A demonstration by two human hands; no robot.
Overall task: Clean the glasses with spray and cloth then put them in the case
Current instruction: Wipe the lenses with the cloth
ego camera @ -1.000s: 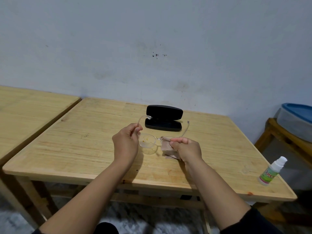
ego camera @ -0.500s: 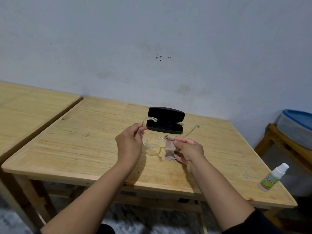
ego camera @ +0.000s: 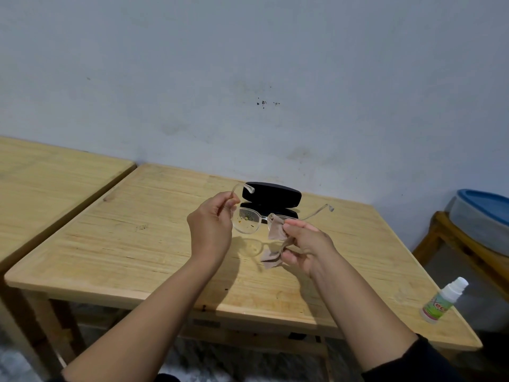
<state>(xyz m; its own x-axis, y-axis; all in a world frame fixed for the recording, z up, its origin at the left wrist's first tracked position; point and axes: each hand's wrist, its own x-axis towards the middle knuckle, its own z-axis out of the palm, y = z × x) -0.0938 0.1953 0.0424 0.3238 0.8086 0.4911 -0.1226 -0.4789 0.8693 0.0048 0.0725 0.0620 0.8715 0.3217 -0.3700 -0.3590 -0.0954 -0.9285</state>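
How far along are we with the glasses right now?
Midway. The left hand holds the glasses; the right hand pinches the cloth over one lens. The other lens shows specks. The spray bottle stands aside. The open case holds no glasses yet.

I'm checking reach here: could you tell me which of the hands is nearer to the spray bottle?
Right. The right hand holds the cloth mid-table, left of the spray bottle at the near right corner; the left hand is farther left.
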